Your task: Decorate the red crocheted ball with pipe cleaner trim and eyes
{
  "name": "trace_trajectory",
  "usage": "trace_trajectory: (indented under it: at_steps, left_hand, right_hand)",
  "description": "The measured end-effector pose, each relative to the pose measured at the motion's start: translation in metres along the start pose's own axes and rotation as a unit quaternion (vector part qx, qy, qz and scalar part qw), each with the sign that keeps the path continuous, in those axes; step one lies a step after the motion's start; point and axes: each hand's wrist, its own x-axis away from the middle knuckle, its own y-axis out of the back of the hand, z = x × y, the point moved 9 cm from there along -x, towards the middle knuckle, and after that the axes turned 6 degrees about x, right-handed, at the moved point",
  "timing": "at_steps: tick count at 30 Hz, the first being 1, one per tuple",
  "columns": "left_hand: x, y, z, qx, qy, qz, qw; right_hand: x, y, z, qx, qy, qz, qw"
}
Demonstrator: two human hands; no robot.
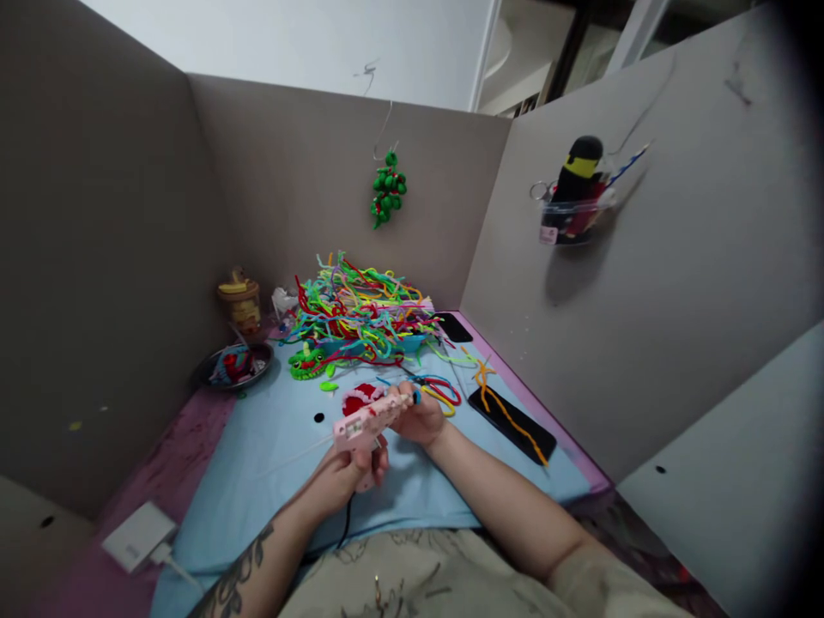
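My left hand (pixel 351 475) is closed round the grip of a pink glue gun (pixel 366 422), whose nozzle points right. My right hand (pixel 421 418) is closed at the nozzle end, pinching a small blue piece I cannot make out. Just behind the hands a red and white fuzzy piece (pixel 360 397) lies on the light blue mat (pixel 270 455). Farther back sits a big heap of coloured pipe cleaners (pixel 360 313), with a green fuzzy figure (pixel 305 362) at its left front.
Grey cardboard walls enclose the desk on three sides. A black phone (pixel 511 423) with an orange pipe cleaner (pixel 499 403) across it lies right. A dark dish (pixel 233 366), a yellow jar (pixel 239 300), a white charger (pixel 138 536), a hanging green bead bunch (pixel 388 189), a wall cup of tools (pixel 575 202).
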Motion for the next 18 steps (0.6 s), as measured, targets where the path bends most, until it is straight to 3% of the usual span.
trace_trajectory:
  at_steps: [18]
  left_hand:
    - [-0.0016,0.0016,-0.0057,-0.052,-0.010,-0.013,0.998]
  right_hand:
    - [0.0006,-0.0036,-0.0020,0.003,-0.011,0.007,1.000]
